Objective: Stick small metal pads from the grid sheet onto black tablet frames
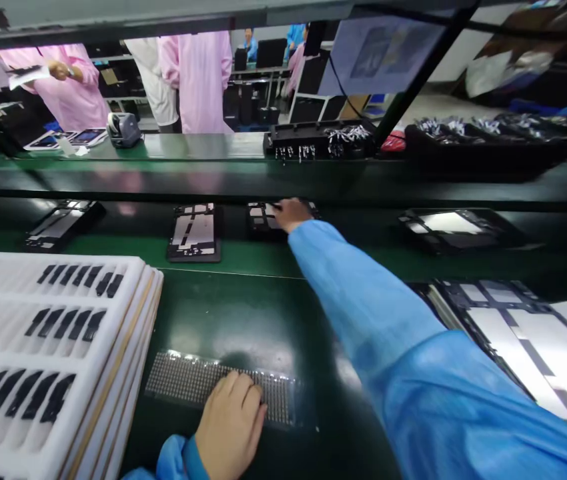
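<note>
My left hand point(231, 420) rests palm down at the near middle, fingers lying on a clear sheet of tiny grey square pieces point(183, 378). Stretched far forward, my right hand point(293, 213) is over a tablet-like device with its inside showing point(262, 219). Its fingers look pinched, with a small dark thing at their tips that I cannot make out. To its left on the green line lies another opened device point(193, 232). Beside my left arm stands a stack of white foam trays point(136, 313), with black parts point(63, 393) in the top one's slots.
Further opened devices lie at the far left point(61, 225) and right point(456, 223). A pile of larger device housings point(518, 333) sits near my right arm. On the shelf above are a tape dispenser point(123, 129) and black bins point(321, 139). People in pink coats point(196, 80) stand beyond.
</note>
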Demonstrator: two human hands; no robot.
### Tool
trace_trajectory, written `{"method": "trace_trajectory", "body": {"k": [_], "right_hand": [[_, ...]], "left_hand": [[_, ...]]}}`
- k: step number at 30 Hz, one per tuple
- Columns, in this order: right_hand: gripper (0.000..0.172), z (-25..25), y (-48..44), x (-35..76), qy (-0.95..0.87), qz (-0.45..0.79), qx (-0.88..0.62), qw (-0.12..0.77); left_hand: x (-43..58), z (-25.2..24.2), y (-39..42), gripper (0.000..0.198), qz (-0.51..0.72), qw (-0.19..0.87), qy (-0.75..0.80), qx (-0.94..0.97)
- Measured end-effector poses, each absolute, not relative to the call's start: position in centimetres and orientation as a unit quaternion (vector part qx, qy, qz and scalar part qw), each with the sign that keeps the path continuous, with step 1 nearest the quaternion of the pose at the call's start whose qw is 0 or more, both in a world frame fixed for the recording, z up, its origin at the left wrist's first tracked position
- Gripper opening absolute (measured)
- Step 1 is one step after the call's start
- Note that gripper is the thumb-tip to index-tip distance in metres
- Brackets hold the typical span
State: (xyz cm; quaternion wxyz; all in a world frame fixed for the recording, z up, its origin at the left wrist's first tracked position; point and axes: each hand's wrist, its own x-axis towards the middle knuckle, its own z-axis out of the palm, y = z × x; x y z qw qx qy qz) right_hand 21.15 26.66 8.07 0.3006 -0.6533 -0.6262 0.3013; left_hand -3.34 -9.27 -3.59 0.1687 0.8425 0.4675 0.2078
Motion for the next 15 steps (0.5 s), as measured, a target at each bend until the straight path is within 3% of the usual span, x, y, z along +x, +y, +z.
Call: {"method": "trace_trajectory", "body": {"k": [3,8,11,15], "right_hand": [[0.047,8.8,27.0,28.1,-0.508,0.304,-0.764,0.257],[0.044,7.7,24.1,28.6,-0.41,0.391,-0.789,0.239],[0.036,7.4,16.4,26.2,-0.415,0.462,-0.74,0.259],[0.051,9.3,-1.2,27.4,-0.466,0.558,-0.649,0.224]], "left_hand": [[-2.6,-3.2,-9.7,0.022,0.248,0.218,0.498,0.802],[1.9,-0.4,-5.1,0.018,0.299,0.398,0.481,0.722],[7.0,0.9,1.6,0.046,0.338,0.506,0.485,0.628],[11.1,0.8,6.0,0.051,0.356,0.6,0.472,0.539]]}}
